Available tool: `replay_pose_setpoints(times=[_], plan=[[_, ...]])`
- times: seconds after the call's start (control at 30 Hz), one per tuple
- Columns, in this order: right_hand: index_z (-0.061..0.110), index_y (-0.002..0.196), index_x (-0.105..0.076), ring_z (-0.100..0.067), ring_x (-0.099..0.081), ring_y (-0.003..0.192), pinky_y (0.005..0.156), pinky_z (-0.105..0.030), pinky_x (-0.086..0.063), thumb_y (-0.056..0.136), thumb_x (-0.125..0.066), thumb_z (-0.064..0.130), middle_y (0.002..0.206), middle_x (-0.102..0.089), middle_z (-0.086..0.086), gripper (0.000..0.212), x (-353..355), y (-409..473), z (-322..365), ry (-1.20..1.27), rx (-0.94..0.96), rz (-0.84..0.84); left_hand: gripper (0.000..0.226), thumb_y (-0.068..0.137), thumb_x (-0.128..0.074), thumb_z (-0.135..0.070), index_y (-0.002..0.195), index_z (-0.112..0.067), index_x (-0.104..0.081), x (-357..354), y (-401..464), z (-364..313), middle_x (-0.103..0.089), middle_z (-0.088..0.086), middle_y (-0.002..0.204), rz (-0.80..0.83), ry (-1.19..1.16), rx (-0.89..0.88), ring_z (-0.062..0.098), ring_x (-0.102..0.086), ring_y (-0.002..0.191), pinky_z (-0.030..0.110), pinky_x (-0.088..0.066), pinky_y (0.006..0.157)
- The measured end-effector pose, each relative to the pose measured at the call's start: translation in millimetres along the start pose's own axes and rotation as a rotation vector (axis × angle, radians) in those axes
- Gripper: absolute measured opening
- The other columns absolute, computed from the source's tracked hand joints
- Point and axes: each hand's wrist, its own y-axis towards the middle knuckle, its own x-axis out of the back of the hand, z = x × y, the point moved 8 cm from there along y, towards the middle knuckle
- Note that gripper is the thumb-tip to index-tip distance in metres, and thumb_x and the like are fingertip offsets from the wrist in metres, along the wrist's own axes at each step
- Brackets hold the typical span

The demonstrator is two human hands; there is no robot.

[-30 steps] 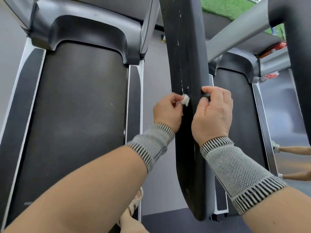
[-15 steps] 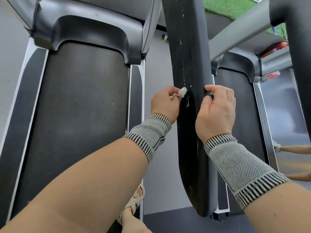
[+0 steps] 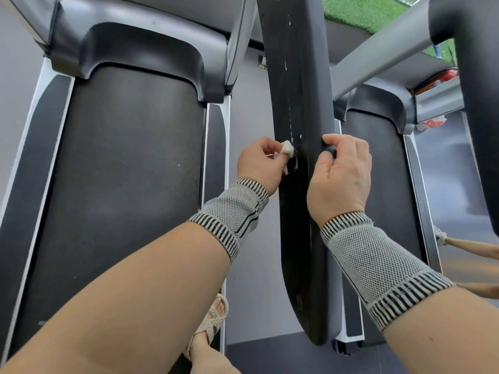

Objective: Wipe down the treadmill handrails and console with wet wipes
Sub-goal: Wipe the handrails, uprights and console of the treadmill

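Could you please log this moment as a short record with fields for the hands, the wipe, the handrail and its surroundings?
left hand: left hand pinches the white wipe against the handrail's left edge
right hand: right hand grips the handrail's right edge, fingers curled round it
handrail: black handrail, white marks along its length
wrists: knitted wrist sleeves on both
surroundings: treadmill belt on the left, sandalled foot below
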Motion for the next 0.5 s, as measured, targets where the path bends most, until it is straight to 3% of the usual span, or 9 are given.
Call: replay_pose_setpoints(times=[0.07,0.2,0.33,0.5], plan=[[0.011,0.113,-0.058,-0.018,-0.045,0.106,0.085,-0.013,-0.025,0.092,-0.044,0.011,0.117,-0.052,-0.004,0.026,0,0,-1,0.0,-0.003,0.009,0.014,0.088,-0.067,-0.025,0.075,-0.025,-0.061,1,-12,2,-0.067,-0.001,0.079,-0.016,0.101,-0.043,0.015,-0.066,0.077,0.028,-0.056,0.071],[0.01,0.114,-0.058,-0.022,-0.046,0.107,0.082,-0.011,-0.022,0.091,-0.046,0.01,0.117,-0.052,-0.006,0.026,0,-1,0,-0.005,-0.006,0.005,0.011,0.088,-0.065,-0.013,0.086,-0.024,-0.068,-8,-36,3,-0.063,-0.011,0.09,0.029,0.198,-0.132,0.008,-0.062,0.09,0.021,-0.049,0.085],[0.009,0.114,-0.058,-0.022,-0.046,0.106,0.084,-0.012,-0.022,0.09,-0.043,0.012,0.117,-0.053,-0.007,0.029,0,-1,1,-0.008,0.008,-0.005,0.014,0.089,-0.062,-0.012,0.095,-0.013,-0.074,-7,-22,-25,-0.07,-0.003,0.091,-0.06,0.232,-0.227,0.016,-0.064,0.091,0.028,-0.048,0.09],[0.011,0.116,-0.057,-0.012,-0.041,0.103,0.086,-0.016,-0.027,0.092,-0.043,0.012,0.117,-0.052,-0.004,0.027,0,-1,0,-0.02,0.002,0.012,0.014,0.09,-0.062,-0.019,0.094,-0.017,-0.075,-3,19,-41,-0.068,-0.004,0.076,-0.085,0.282,-0.187,0.017,-0.067,0.082,0.031,-0.053,0.083]])
